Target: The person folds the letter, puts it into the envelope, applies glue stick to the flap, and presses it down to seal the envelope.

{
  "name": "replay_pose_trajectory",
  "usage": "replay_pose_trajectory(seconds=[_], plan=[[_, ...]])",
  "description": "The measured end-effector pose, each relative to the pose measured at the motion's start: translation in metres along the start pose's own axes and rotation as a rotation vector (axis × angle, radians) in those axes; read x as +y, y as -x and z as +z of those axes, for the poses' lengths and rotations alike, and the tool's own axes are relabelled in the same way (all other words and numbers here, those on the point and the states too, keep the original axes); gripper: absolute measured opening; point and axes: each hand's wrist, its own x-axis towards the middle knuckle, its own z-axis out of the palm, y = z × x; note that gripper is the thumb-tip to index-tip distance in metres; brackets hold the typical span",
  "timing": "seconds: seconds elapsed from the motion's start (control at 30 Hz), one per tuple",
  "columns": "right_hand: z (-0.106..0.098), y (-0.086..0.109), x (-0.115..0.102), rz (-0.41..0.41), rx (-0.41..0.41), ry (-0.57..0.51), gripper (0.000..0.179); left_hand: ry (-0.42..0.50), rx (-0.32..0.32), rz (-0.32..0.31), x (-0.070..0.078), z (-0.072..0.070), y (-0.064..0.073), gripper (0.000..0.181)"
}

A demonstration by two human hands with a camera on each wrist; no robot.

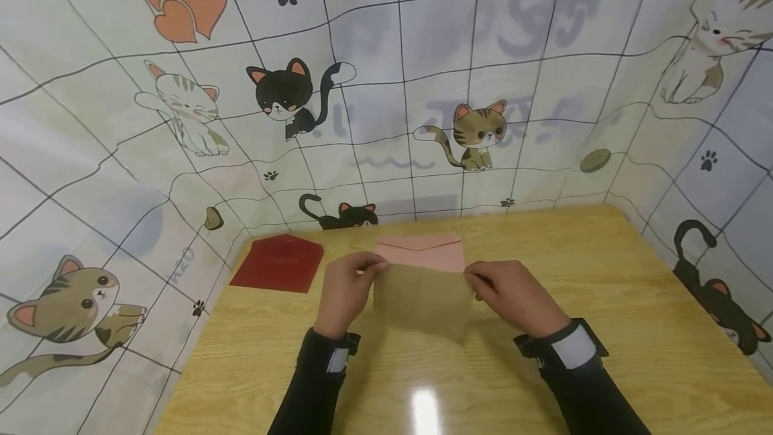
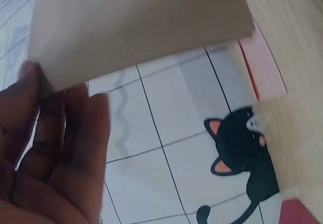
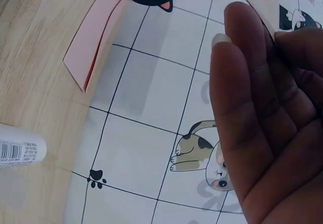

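Note:
A rectangular piece of brown paper (image 1: 423,301) hangs over the table between both hands. My left hand (image 1: 345,291) pinches its upper left corner between thumb and fingers; in the left wrist view the paper's straight edge runs out from that pinch. At the opposite upper corner my right hand (image 1: 513,291) pinches it too, with the other fingers curved below in the right wrist view. Just behind the paper lies a pink envelope (image 1: 423,252) with its flap toward the back, partly covered by the brown paper in the head view.
A red envelope (image 1: 280,264) lies at the back left of the wooden table (image 1: 634,327). Cloth printed with cats (image 1: 477,129) and grid lines encloses the back and sides. The right wrist view shows a white cylinder (image 3: 20,146) with a barcode on the table.

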Motion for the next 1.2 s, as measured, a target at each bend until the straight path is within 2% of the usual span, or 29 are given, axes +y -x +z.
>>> replay_pose_trajectory(seconds=[0.1, 0.2, 0.3, 0.43, 0.57, 0.63, 0.73, 0.8, 0.9, 1.0, 1.1, 1.2], plan=[[-0.002, 0.002, 0.003, 0.034, 0.007, -0.031, 0.015, -0.047, -0.005, -0.004, 0.001, -0.001, 0.001, 0.006], [-0.001, 0.002, 0.001, 0.044, 0.024, -0.078, 0.012, -0.045, -0.009, -0.032, 0.001, -0.002, 0.003, 0.006], [0.002, 0.002, -0.002, 0.031, 0.038, -0.148, 0.008, -0.016, -0.043, -0.06, 0.001, -0.001, 0.005, 0.007], [0.004, 0.002, -0.008, -0.025, 0.015, -0.243, 0.012, 0.024, -0.147, -0.049, 0.003, 0.004, 0.007, 0.011], [0.01, 0.001, -0.013, -0.097, -0.007, -0.273, 0.029, 0.076, -0.288, 0.021, 0.013, 0.011, 0.01, 0.015], [0.013, 0.001, -0.014, -0.137, 0.03, -0.247, 0.041, 0.101, -0.349, 0.073, 0.019, 0.015, 0.012, 0.016], [0.019, -0.001, -0.014, -0.201, 0.128, -0.132, 0.055, 0.124, -0.424, 0.161, 0.027, 0.019, 0.014, 0.015], [0.022, -0.002, -0.014, -0.243, 0.18, -0.065, 0.058, 0.136, -0.462, 0.204, 0.032, 0.022, 0.015, 0.016], [0.025, -0.003, -0.014, -0.278, 0.201, -0.019, 0.04, 0.133, -0.5, 0.231, 0.036, 0.026, 0.016, 0.021], [0.027, -0.002, -0.014, -0.293, 0.196, -0.003, 0.021, 0.139, -0.516, 0.205, 0.038, 0.028, 0.017, 0.024], [0.028, -0.003, -0.016, -0.303, 0.221, 0.042, 0.014, 0.144, -0.528, 0.187, 0.038, 0.029, 0.018, 0.02], [0.03, -0.003, -0.017, -0.317, 0.246, 0.095, 0.01, 0.052, -0.492, 0.249, 0.037, 0.032, 0.018, 0.015]])
